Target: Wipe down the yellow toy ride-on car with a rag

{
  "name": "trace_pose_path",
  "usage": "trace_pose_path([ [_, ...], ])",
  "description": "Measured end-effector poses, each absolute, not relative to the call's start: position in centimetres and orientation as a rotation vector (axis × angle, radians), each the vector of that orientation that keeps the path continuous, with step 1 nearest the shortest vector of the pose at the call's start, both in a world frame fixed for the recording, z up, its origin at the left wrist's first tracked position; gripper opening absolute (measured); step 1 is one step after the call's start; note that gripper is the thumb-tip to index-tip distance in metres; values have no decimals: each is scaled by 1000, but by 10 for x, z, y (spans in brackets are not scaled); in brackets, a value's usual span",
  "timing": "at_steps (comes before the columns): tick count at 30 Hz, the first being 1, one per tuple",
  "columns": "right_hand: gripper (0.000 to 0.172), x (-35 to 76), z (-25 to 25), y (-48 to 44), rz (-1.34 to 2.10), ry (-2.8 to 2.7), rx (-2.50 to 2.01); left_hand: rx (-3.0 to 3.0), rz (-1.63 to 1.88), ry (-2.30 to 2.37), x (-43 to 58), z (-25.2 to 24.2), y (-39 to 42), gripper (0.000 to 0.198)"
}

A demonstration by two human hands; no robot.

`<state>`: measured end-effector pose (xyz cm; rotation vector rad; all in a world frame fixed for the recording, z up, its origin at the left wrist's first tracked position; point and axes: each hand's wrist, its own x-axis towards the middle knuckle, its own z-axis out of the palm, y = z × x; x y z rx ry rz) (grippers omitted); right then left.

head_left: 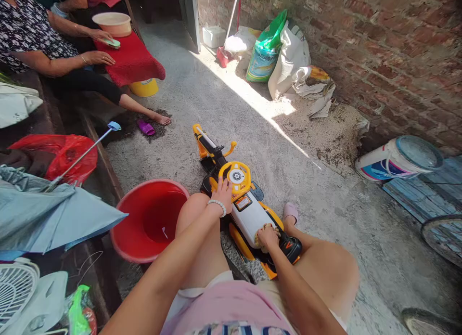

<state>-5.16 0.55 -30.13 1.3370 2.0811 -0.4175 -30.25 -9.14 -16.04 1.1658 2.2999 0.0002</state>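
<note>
A yellow, white and black ride-on toy digger stands on the floor between my knees. My left hand, with a beaded bracelet at the wrist, lies against the lower left of its yellow steering wheel, fingers stretched out. Bunched in my right hand is a tan patterned cloth, pressed on the toy's white body near the black rear end. The digger's front arm points away from me. To the left of my knee is a large red basin.
At left are a folded grey-blue umbrella, a red plastic bag and a white fan. Another person's hand holds a pale green object over a red cloth. Sacks and a paint bucket line the brick wall.
</note>
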Motion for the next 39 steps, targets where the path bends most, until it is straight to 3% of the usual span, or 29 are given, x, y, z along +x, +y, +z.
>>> trace_pose_path([
  [3, 51, -58, -305, -40, -387, 2113, 1368, 1173, 1, 2294, -303, -159, -91, 99],
  [8, 48, -68, -301, -79, -488, 2349, 958, 1166, -21, 2290, -303, -157, -92, 94],
  [14, 55, -107, -279, -27, -433, 2601, 874, 1181, 6, 2293, -304, -161, -92, 98],
  [21, 65, -98, -291, 8, -339, 2447, 886, 1176, -9, 2292, -304, -157, -92, 96],
  [27, 37, -48, -309, -52, -339, 2497, 483, 1168, -20, 2283, -305, -155, -91, 94],
  [30, 34, -54, -307, -59, -323, 2489, 452, 1161, -32, 2277, -305, -157, -91, 95],
  [39, 52, -89, -300, -26, -289, 2582, 657, 1178, -16, 2300, -304, -159, -93, 95],
])
